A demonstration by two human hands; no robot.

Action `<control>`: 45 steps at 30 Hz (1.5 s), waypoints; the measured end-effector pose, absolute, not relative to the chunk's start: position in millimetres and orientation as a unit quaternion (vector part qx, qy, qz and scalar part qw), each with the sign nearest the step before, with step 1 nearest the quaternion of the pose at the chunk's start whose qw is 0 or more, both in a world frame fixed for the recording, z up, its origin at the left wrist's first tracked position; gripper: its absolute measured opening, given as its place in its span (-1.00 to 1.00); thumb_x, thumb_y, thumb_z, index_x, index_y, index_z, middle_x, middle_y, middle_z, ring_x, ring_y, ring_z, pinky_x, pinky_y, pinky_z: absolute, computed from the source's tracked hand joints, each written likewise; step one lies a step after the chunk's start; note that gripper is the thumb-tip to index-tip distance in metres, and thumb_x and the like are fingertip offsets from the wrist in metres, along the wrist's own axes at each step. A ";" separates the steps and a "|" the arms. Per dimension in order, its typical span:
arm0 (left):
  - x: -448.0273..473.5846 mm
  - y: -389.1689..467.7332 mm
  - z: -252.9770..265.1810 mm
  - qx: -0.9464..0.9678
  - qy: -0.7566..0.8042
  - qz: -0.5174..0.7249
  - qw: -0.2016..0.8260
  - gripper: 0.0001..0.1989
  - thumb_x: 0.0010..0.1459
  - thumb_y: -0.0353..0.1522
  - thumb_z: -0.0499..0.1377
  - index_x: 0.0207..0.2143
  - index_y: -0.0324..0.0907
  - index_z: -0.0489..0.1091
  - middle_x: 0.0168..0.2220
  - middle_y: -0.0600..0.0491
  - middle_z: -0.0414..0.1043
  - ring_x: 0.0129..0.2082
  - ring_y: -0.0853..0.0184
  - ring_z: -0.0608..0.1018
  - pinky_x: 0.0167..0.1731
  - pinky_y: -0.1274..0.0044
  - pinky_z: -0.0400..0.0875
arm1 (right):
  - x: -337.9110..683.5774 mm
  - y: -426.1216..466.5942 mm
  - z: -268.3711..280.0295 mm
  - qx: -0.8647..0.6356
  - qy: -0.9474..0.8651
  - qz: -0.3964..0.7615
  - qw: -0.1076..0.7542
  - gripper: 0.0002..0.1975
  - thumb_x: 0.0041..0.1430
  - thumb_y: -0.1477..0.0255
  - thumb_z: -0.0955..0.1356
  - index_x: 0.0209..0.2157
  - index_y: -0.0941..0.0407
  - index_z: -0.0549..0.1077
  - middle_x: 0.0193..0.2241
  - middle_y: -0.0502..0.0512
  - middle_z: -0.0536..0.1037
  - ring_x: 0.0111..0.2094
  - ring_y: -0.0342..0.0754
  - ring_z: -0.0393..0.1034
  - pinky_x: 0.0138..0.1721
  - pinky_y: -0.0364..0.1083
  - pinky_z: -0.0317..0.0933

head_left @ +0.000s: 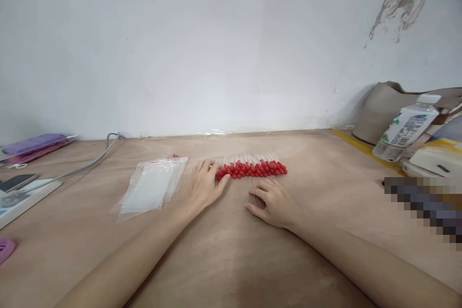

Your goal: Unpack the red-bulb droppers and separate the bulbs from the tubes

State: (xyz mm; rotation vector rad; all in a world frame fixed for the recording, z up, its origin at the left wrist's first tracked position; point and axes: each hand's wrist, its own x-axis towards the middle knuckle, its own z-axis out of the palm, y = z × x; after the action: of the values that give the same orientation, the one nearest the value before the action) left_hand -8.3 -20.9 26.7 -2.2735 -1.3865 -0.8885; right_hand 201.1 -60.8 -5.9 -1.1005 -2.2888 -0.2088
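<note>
Plywood table (231, 260), matt tan, faint grain; pale wall behind with a scuffed patch upper right. Row of red-tipped sticks (252, 167) lies mid-table, thin whitish shafts pointing to the wall, rounded red heads packed side by side toward the person. Left hand (205, 184) rests flat at the row's left end, fingers loosely spread, fingertips touching the end sticks, gripping nothing; right hand (272, 200) lies palm down just in front of the row, fingers half curled on the wood, holding nothing, apart from the red heads. Just left of the left hand: stack of clear plastic bags (151, 188), flat, glossy, fanned slightly. Grey cable (90, 163) runs from the wall toward the left edge; phone (16, 182) on a white board there; purple flat packs (34, 147) farther back. Right side: beige soft bag (382, 110), white plastic bottle (406, 130) leaning, label printed; all well apart from the hands; nothing lies between hands and sticks.
</note>
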 end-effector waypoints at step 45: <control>-31.0 -61.5 -1.0 -0.868 -0.353 -0.346 0.046 -0.71 0.06 -0.29 0.14 -0.14 -0.16 0.31 -0.06 -0.07 0.29 -0.01 0.19 0.31 -0.02 0.26 0.20 | 210.6 -46.6 -15.7 -0.266 -0.890 -0.068 0.365 -0.79 0.16 0.40 0.26 -0.17 0.07 0.42 -0.19 0.09 0.49 0.00 0.01 0.22 -0.03 0.08 0.14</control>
State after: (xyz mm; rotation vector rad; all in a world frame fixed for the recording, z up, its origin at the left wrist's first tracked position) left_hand -31.0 -61.5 -1.0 -2.6497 -1.0786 -1.0573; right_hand 210.6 -46.6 -15.7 -0.6832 -2.2879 -0.1757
